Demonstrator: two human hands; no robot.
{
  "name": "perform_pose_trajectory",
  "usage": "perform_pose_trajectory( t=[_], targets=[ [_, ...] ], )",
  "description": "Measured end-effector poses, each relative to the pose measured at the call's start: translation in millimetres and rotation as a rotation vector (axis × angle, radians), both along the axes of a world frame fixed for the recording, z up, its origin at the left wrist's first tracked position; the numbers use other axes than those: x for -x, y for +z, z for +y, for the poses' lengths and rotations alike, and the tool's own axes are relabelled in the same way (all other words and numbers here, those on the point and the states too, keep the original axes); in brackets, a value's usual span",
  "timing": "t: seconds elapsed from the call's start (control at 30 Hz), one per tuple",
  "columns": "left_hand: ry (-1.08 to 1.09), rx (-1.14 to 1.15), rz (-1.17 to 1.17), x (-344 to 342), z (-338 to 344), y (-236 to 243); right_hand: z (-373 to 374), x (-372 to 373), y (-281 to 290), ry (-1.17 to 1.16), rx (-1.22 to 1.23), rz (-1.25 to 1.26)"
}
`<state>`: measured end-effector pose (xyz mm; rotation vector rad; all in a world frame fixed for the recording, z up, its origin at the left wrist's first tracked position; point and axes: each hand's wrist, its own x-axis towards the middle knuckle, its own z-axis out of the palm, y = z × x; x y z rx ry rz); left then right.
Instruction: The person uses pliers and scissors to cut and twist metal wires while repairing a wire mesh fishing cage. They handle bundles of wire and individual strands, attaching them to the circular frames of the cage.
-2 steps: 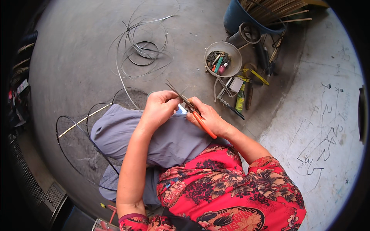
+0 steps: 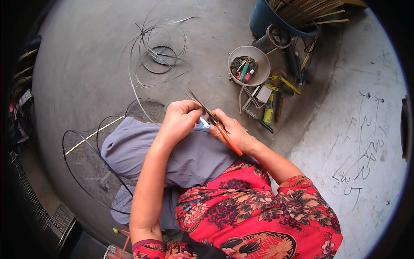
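Almost nothing has changed in the last instant: the view has slid very slightly, and the hands hold nearly the same pose, with the tips of the scissors (image 2: 227,138) only a touch shifted. The work therefore appears to stand at the same point as a moment ago.

The right hand (image 2: 234,132) is wrapped around the orange-handled scissors, above the person's lap, with the blades pointing up and leftward past the other hand. The left hand (image 2: 178,122) is curled beside the blades, its thumb pressed toward the fingers; what it pinches, if anything, is too small to tell. A pale blue piece (image 2: 202,124) shows between the hands.

On the floor beyond, a bowl (image 2: 263,77) holds dark scraps (image 2: 241,61), a green tool (image 2: 244,71) and a pink bottle (image 2: 248,77). A blue bucket (image 2: 259,20) stands behind it, filled with thin sticks (image 2: 306,12). By the bucket is a dark tube (image 2: 263,44); its inside cannot be made out.
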<state>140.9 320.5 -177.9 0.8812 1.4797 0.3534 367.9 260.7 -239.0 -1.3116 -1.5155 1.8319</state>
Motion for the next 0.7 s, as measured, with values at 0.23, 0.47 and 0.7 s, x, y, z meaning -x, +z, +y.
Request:
perform_pose_trajectory(
  t=[0.23,0.47,0.7],
  targets=[
    [-0.344,0.031,0.349,-52.6,22.3,-8.4,-40.9,-11.2,-26.3,-0.225,0.067,-0.029],
    [-0.378,0.134,0.273,-53.7,22.3,-42.7,-54.5,-6.2,-35.0,-0.336,0.074,-0.115],
    [-0.329,0.067,0.112,-47.2,9.7,-52.8,-29.4,-1.7,-53.4,-0.52,0.138,0.031]
  ],
)
